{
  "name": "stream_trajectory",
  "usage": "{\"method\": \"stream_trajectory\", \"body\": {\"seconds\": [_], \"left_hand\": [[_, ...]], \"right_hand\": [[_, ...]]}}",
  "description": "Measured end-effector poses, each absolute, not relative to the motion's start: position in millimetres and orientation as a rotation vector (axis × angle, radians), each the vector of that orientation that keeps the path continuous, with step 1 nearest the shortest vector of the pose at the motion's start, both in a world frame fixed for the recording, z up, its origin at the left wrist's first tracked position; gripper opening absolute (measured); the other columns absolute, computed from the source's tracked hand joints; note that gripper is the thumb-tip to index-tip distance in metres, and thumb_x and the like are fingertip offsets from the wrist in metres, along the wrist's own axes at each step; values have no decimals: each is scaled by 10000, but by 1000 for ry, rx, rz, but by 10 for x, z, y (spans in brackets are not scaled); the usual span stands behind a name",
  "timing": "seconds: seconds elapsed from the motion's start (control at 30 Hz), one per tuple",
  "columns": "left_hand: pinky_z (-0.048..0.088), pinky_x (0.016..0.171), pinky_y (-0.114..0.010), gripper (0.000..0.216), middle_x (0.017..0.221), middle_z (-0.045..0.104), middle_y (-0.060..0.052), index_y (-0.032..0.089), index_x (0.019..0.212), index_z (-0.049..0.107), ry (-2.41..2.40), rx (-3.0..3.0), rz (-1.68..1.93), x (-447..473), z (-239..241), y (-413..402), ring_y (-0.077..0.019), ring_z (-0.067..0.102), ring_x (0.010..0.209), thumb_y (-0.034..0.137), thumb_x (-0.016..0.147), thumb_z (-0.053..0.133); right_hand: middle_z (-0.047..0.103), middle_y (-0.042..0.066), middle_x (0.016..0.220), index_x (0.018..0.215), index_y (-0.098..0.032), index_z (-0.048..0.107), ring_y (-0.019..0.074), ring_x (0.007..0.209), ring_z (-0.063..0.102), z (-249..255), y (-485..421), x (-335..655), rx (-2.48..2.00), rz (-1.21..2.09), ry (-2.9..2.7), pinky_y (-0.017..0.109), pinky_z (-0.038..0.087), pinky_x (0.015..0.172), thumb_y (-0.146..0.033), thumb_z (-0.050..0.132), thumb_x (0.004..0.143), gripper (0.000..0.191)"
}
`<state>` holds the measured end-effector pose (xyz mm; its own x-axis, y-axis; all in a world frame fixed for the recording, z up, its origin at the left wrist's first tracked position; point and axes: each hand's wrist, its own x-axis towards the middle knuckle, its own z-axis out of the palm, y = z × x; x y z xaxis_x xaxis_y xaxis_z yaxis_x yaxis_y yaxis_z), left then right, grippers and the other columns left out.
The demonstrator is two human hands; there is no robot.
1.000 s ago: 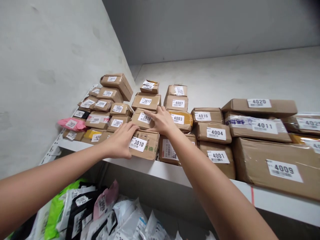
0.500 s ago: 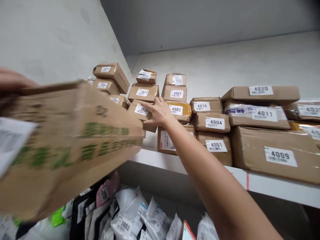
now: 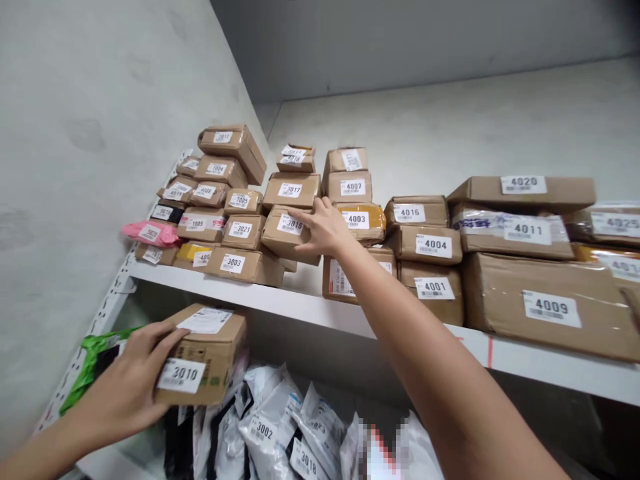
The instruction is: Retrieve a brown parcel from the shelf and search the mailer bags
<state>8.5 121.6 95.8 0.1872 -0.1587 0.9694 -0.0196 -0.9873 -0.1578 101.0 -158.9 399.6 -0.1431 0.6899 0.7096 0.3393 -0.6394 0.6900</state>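
Note:
My left hand grips a small cardboard box labelled 3010, holding it in the air below the upper shelf's edge, with the fingers on top and the label facing me. My right hand reaches up to the upper shelf. Its spread fingers press against the front and right side of a cardboard box labelled 3016, which sits tilted. Another box, labelled 3017, rests on it. Beneath the tilted box is a gap, with part of a box showing behind.
The white upper shelf carries stacked boxes, including box 3003 on the left and box 4009 on the right. A pink parcel juts out at the left. On the shelf below stand plastic mailing bags and a green bag.
The box in my left hand has come down, away from the shelf front, and turned so its 3010 label shows. Boxes on the left are now uncovered. My right hand stays at box 3016.

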Motion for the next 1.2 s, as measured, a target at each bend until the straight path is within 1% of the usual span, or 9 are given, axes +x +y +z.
{"method": "stream_trajectory", "body": {"seconds": [0.23, 0.43, 0.53, 0.6, 0.67, 0.73, 0.87, 1.0, 1.2], "left_hand": [[499, 927, -406, 660, 1223, 462, -181, 154, 1314, 332, 258, -2270, -1786, 924, 965, 1402, -311, 492, 1154, 172, 682, 521], [423, 978, -507, 694, 1178, 510, -134, 184, 1294, 406, 448, -2179, -1750, 822, 911, 1525, -336, 500, 1116, 309, 634, 581], [448, 907, -409, 455, 1032, 492, -62, 281, 1192, 465, 561, -1889, -2088, 631, 1438, 1246, -253, 522, 986, 281, 745, 546], [422, 952, -430, 435, 1078, 453, -65, 312, 1199, 429, 532, -1788, -2322, 531, 2013, 973, -257, 488, 1052, 312, 782, 553], [350, 1047, -486, 558, 1220, 381, -121, 261, 1273, 385, 446, -1973, -2500, 461, 2691, 698, -305, 402, 1209, 482, 786, 543], [268, 1111, -483, 874, 1372, 265, -187, 183, 1391, 260, 401, -2331, -2585, 416, 3368, 474, -321, 308, 1322, 633, 709, 570], [243, 1118, -462, 1140, 1505, 192, -210, 184, 1462, 49, 441, -2767, -2407, 401, 4358, 257, -340, 247, 1384, 668, 622, 650], [310, 1088, -393, 1251, 1458, 363, -172, 208, 1468, -18, 583, -2875, -2132, 488, 4692, 236, -301, 358, 1337, 580, 556, 753], [341, 1017, -567, 1436, 1475, 249, -262, 287, 1465, -54, 260, -2886, -2024, 594, 4660, 221, -477, 303, 1320, 485, 381, 867]], "right_hand": [[493, 149, 1060, 1364, -343, 399, 340, 969, 438, 3918, -1571, 991, 1827, 1831, 1124, 390, 360, 811, -629, 671, 624, 839], [485, 144, 1040, 1348, -334, 428, 328, 959, 434, 3895, -1579, 1024, 1794, 1863, 1140, 386, 362, 821, -623, 673, 616, 825], [489, 142, 1032, 1350, -338, 425, 323, 941, 432, 3872, -1585, 1014, 1805, 1845, 1124, 382, 364, 812, -640, 651, 629, 813], [492, 147, 1037, 1356, -340, 415, 325, 940, 434, 3849, -1591, 999, 1808, 1845, 1115, 385, 366, 808, -640, 646, 635, 815], [495, 154, 1047, 1364, -340, 400, 330, 943, 439, 3824, -1597, 986, 1813, 1853, 1102, 394, 370, 810, -642, 652, 629, 834], [497, 154, 1053, 1367, -340, 393, 331, 944, 442, 3800, -1601, 981, 1826, 1857, 1087, 403, 373, 820, -649, 654, 623, 848], [494, 143, 1051, 1365, -341, 391, 319, 940, 438, 3774, -1605, 992, 1834, 1867, 1086, 405, 376, 836, -669, 650, 616, 857], [488, 132, 1034, 1364, -349, 387, 313, 929, 434, 3779, -1614, 996, 1827, 1868, 1090, 405, 377, 834, -678, 647, 612, 862], [475, 122, 1032, 1369, -359, 377, 307, 935, 433, 3801, -1655, 1001, 1824, 1852, 1089, 402, 374, 845, -672, 650, 618, 858]]}}
